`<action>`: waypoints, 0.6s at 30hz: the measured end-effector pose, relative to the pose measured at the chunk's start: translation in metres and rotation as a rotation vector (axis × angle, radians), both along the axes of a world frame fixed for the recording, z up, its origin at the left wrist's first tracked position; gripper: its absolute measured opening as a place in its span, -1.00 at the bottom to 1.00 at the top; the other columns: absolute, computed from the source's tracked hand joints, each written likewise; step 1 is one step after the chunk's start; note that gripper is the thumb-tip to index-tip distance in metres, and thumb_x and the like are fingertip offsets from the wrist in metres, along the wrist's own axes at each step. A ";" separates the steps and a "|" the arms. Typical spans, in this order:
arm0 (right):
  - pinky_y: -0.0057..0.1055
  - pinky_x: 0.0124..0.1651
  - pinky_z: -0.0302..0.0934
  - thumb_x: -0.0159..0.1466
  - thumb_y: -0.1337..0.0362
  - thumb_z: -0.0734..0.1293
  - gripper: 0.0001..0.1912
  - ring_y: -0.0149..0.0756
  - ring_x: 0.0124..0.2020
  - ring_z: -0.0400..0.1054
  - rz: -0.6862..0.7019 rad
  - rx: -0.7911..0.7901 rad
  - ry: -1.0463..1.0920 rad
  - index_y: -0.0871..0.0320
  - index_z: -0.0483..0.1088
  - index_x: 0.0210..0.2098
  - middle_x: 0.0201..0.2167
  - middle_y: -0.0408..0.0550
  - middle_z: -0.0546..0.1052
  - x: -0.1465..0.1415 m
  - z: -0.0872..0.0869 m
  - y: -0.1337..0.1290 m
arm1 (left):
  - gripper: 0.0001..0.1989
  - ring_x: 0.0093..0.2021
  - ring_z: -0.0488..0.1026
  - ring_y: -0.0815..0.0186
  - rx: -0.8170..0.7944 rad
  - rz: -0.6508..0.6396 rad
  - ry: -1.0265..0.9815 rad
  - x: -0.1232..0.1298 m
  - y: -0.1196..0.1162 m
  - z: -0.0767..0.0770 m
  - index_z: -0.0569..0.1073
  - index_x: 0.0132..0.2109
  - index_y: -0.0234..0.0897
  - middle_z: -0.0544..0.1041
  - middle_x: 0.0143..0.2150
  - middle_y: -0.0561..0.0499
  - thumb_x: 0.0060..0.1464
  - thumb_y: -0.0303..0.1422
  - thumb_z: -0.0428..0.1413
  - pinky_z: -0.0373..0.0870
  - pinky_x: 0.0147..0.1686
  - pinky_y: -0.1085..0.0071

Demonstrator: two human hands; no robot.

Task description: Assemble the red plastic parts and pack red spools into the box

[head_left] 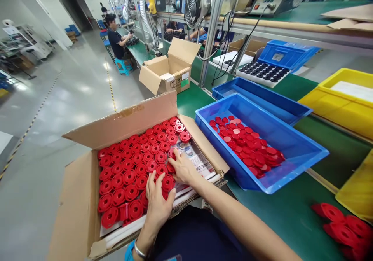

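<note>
An open cardboard box holds rows of round red parts, with printed paper showing at its right side. Over the front rows is my left hand, its fingers spread and touching the red parts. My right hand reaches in at the right end of the rows; its fingers bend around a red part, partly hidden beneath them. To the right of the box, a blue bin contains a pile of red discs.
A shallow blue tray lies behind the bin. Yellow bins and more red parts are at the right. Another open carton stands on the green bench beyond. A person sits at the far left bench.
</note>
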State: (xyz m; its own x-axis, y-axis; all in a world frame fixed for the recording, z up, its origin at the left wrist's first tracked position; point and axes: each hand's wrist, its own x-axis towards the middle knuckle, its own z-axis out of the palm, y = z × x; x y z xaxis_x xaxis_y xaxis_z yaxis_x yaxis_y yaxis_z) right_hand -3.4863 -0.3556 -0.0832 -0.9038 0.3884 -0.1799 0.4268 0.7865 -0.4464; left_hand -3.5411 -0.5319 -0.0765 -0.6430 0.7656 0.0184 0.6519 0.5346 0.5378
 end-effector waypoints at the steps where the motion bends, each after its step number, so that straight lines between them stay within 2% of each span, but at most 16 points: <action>1: -0.13 -0.14 0.31 0.09 0.19 0.35 -0.47 0.07 0.02 0.25 0.001 -0.009 0.012 0.08 0.27 0.06 0.24 0.18 0.11 0.002 0.001 -0.003 | -0.48 0.39 -0.03 -0.04 0.004 0.003 0.002 0.000 0.001 0.001 0.28 0.23 -0.26 0.03 0.38 -0.24 0.17 -0.19 0.04 0.03 0.30 -0.14; 7: 0.13 -0.05 0.22 0.00 0.32 0.37 -0.47 0.17 0.00 0.22 -0.059 -0.142 0.093 0.14 0.33 -0.01 0.17 0.25 0.16 0.015 -0.003 -0.016 | -0.49 0.40 -0.06 -0.02 0.049 0.034 0.008 0.001 0.008 0.010 0.26 0.25 -0.24 0.00 0.39 -0.22 0.19 -0.21 0.04 0.02 0.31 -0.12; 11: 0.08 0.05 0.20 -0.11 0.29 0.45 -0.43 0.02 -0.06 0.27 -0.160 -0.365 0.224 0.17 0.37 -0.07 0.13 0.19 0.18 0.018 -0.004 0.002 | -0.50 0.40 -0.07 -0.01 0.080 0.067 -0.057 0.000 0.013 0.020 0.27 0.23 -0.25 0.02 0.39 -0.22 0.18 -0.21 0.05 0.00 0.32 -0.11; 14: -0.04 0.08 0.22 0.02 0.09 0.42 -0.49 -0.15 -0.13 0.32 -0.304 -0.596 0.351 0.15 0.35 -0.07 0.03 0.08 0.28 0.025 -0.001 0.027 | -0.52 0.39 -0.01 0.03 0.156 0.143 -0.214 0.001 0.024 0.025 0.31 0.19 -0.25 0.08 0.36 -0.21 0.17 -0.18 0.06 -0.02 0.35 -0.04; 16: -0.14 -0.07 0.33 0.18 -0.03 0.25 -0.50 -0.24 -0.24 0.36 -0.360 -0.781 0.429 0.15 0.29 0.00 -0.10 0.03 0.39 0.031 0.003 0.038 | -0.52 0.37 0.08 0.09 0.274 0.176 -0.426 0.005 0.040 0.025 0.29 0.20 -0.26 0.16 0.34 -0.21 0.20 -0.16 0.02 0.08 0.33 0.06; 18: -0.25 -0.24 0.37 0.27 -0.07 0.09 -0.46 -0.27 -0.34 0.39 -0.369 -0.947 0.502 0.17 0.23 0.06 -0.17 0.02 0.47 0.038 0.008 0.038 | -0.50 0.32 0.19 0.17 0.387 0.187 -0.640 0.011 0.062 0.022 0.20 0.26 -0.25 0.22 0.32 -0.19 0.27 -0.13 -0.09 0.24 0.26 0.20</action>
State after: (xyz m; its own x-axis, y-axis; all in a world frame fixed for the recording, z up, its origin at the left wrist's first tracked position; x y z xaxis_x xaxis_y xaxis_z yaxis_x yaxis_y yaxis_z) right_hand -3.4482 -0.3172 -0.0752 -0.8150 0.5464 -0.1930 0.1678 -0.0962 -0.9811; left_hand -3.5305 -0.4701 -0.0548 -0.7369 0.6577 -0.1563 0.0683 0.3024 0.9507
